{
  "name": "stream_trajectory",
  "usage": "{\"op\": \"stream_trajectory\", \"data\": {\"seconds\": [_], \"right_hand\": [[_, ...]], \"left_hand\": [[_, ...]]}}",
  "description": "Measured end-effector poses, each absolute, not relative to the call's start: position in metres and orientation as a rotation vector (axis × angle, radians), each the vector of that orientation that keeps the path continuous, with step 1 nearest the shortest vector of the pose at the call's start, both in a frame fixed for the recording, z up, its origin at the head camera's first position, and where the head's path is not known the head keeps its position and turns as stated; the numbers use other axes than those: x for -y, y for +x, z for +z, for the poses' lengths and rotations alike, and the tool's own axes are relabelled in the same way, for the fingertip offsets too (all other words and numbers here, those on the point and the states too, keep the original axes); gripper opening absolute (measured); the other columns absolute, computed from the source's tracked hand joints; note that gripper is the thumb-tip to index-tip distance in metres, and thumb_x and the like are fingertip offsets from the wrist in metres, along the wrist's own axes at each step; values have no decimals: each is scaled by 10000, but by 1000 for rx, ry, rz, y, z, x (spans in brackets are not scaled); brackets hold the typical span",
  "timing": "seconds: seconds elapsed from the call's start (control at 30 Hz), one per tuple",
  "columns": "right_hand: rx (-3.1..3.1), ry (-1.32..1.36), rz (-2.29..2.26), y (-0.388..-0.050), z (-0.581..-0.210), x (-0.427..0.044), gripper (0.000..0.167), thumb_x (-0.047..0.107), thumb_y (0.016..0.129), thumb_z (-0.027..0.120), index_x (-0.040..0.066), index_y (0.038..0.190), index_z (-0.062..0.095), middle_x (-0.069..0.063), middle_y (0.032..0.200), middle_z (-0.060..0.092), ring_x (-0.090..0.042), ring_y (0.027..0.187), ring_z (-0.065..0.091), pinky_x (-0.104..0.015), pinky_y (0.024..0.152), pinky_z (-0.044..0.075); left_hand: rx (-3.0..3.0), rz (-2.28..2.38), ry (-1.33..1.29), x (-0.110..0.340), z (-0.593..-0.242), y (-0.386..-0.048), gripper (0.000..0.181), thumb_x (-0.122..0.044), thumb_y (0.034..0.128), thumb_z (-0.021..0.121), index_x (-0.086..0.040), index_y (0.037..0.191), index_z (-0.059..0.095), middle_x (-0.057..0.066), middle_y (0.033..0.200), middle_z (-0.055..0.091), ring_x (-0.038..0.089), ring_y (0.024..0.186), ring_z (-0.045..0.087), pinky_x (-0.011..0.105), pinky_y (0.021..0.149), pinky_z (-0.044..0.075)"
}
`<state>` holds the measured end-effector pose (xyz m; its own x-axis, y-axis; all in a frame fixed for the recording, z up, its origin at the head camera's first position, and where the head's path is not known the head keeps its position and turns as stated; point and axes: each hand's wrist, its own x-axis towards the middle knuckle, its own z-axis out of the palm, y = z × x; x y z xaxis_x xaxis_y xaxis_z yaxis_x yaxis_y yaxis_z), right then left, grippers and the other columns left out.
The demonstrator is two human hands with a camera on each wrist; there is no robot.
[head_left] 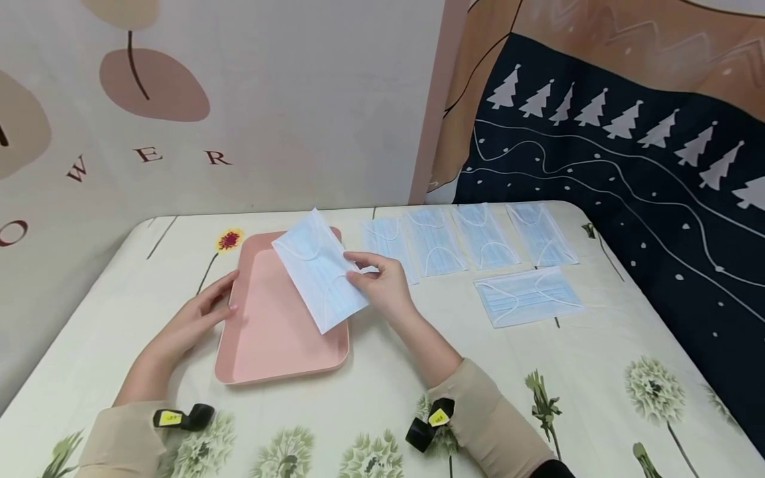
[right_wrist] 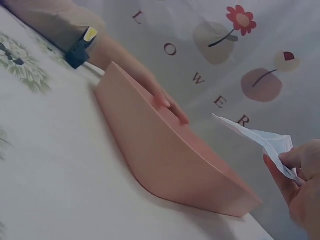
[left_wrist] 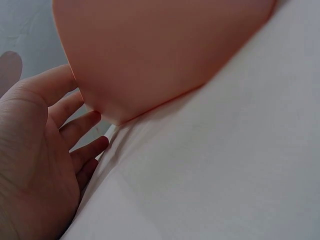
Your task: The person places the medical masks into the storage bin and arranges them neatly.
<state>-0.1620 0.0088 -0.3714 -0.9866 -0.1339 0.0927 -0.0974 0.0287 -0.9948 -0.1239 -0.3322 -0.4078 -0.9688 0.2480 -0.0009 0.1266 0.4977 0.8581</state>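
My right hand (head_left: 385,285) pinches a light blue face mask (head_left: 319,269) by its right edge, between thumb and fingers. The mask is tilted above the right part of a shallow pink tray (head_left: 263,345); in the right wrist view the held mask (right_wrist: 265,139) is seen nearly edge-on, raised over the tray wall (right_wrist: 150,145). My left hand (head_left: 188,325) rests against the tray's left side with fingers spread and fairly straight. In the left wrist view the fingertips (left_wrist: 92,117) lie beside the tray's outer wall (left_wrist: 140,55).
Several more wrapped-looking masks lie to the right: a row at the back (head_left: 435,242) and one sideways mask (head_left: 528,297) in front of it. A flower-print cloth (head_left: 388,372) covers the table. Behind stand a printed curtain (head_left: 323,113) and a dark tree-patterned cloth (head_left: 597,153).
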Motion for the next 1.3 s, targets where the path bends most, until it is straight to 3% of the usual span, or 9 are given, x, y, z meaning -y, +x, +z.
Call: {"op": "stream_trajectory", "data": {"seconds": [0.07, 0.33, 0.73, 1.3], "right_hand": [[-2238, -248, -2147, -160, -373, -3, 333, -66, 815, 708, 71, 1118, 725, -75, 952, 632, -111, 575, 600, -236, 576, 529], [-2212, -217, -2137, -155, -375, 19, 320, -63, 825, 694, 95, 1101, 732, -36, 950, 613, -107, 588, 608, -237, 608, 538], [-2390, -261, -2054, -153, -379, 47, 303, -83, 827, 671, 44, 1098, 721, -1, 821, 579, -52, 523, 474, -160, 499, 421], [-2594, -241, -1860, -151, -379, 67, 293, -62, 816, 686, 6, 1099, 711, 18, 733, 551, -38, 570, 468, -158, 496, 419]], "left_hand": [[-2603, 1490, 334, 332, -408, -124, 667, -192, 978, 570, -130, 1539, 213, 243, 1515, 241, 28, 1341, 277, 12, 931, 253], [-2607, 1497, 367, 332, -410, -124, 655, -187, 983, 561, -137, 1539, 217, 267, 1507, 239, -145, 1219, 292, 19, 933, 268], [-2606, 1505, 367, 332, -410, -125, 654, -180, 982, 563, -140, 1538, 222, 261, 1514, 230, -134, 1233, 288, 19, 937, 265], [-2596, 1535, 420, 334, -412, -126, 640, -137, 983, 553, -65, 1525, 220, 300, 1494, 232, -136, 1229, 297, 28, 944, 270]]}}
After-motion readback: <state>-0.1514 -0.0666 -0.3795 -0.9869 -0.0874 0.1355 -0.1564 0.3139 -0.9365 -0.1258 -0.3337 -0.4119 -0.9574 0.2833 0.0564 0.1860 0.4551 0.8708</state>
